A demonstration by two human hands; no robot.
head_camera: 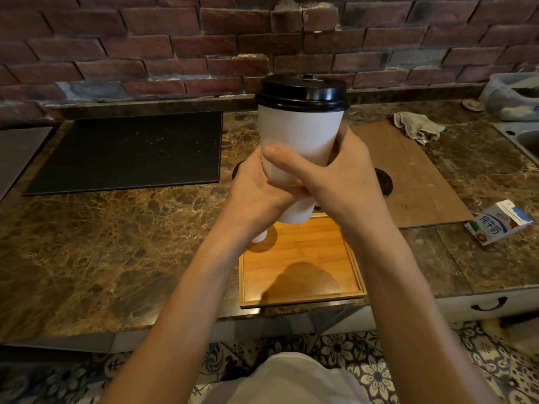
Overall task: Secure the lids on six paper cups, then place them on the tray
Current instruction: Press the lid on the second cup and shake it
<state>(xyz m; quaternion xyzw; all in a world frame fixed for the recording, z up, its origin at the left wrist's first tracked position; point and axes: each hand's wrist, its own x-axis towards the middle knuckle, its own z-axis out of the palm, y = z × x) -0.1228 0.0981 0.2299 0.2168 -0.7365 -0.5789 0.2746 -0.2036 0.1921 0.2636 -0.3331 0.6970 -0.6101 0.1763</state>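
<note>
A white paper cup (300,132) with a black lid (302,91) on top is held up in front of me, above the far end of the wooden tray (303,297). My left hand (256,193) grips the cup's lower part from the left. My right hand (341,173) wraps it from the right, thumb across the front. Behind my hands, parts of black lids (383,182) show on the counter. A small piece of another white cup (259,237) shows under my left wrist at the tray's far left corner. The tray's bare wood carries only shadows.
A black mat (131,150) lies at the left of the marble counter (102,243). A brown board (414,176) with a crumpled cloth (417,126) lies at the right. A milk carton (498,223) lies near the right edge. A sink (525,138) and a plastic container (513,94) sit far right.
</note>
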